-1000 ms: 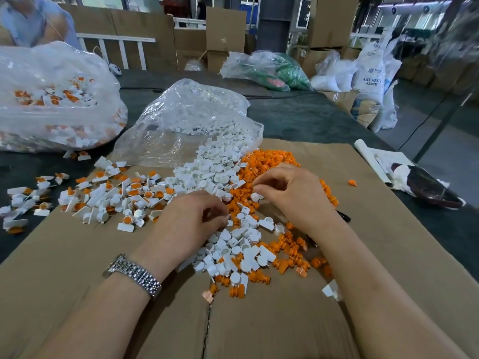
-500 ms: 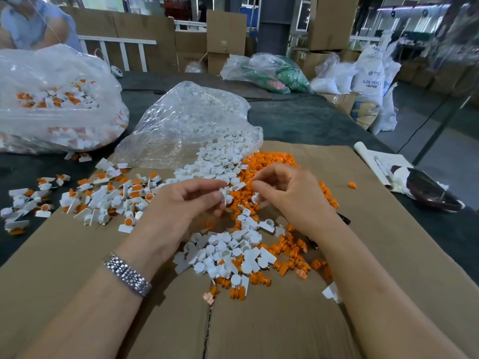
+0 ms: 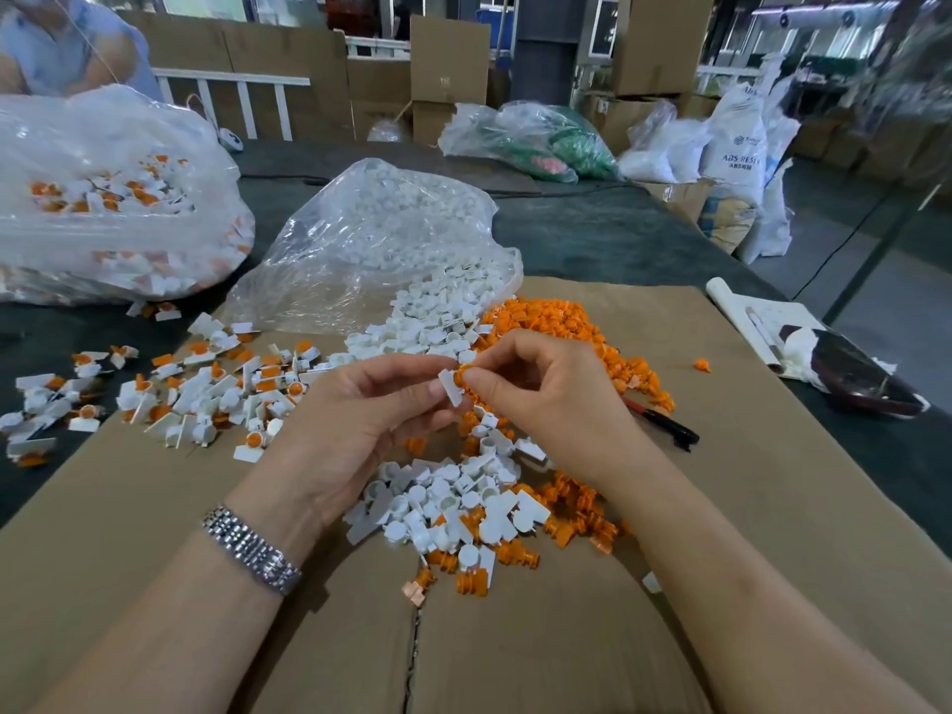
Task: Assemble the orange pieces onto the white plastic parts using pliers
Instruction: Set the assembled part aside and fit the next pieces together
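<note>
My left hand (image 3: 355, 414) pinches a small white plastic part (image 3: 450, 388) above the cardboard sheet (image 3: 721, 507). My right hand (image 3: 546, 389) pinches an orange piece (image 3: 466, 376) and holds it against that white part. Below the hands lies a mixed heap of white parts (image 3: 453, 502) and orange pieces (image 3: 572, 512). A larger pile of orange pieces (image 3: 566, 322) sits behind my right hand. Black-handled pliers (image 3: 664, 422) lie on the cardboard to the right, partly hidden by my right wrist.
Assembled white-and-orange parts (image 3: 206, 394) are spread at the left. A clear bag of white parts (image 3: 381, 239) spills onto the cardboard; a second bag (image 3: 103, 198) of assembled parts stands far left. A dark dish on paper (image 3: 850, 373) sits at the right edge. A person (image 3: 62, 43) sits behind.
Both hands have risen from the heap. The left hand picked up a white part, the right an orange piece, and they now meet in mid-air.
</note>
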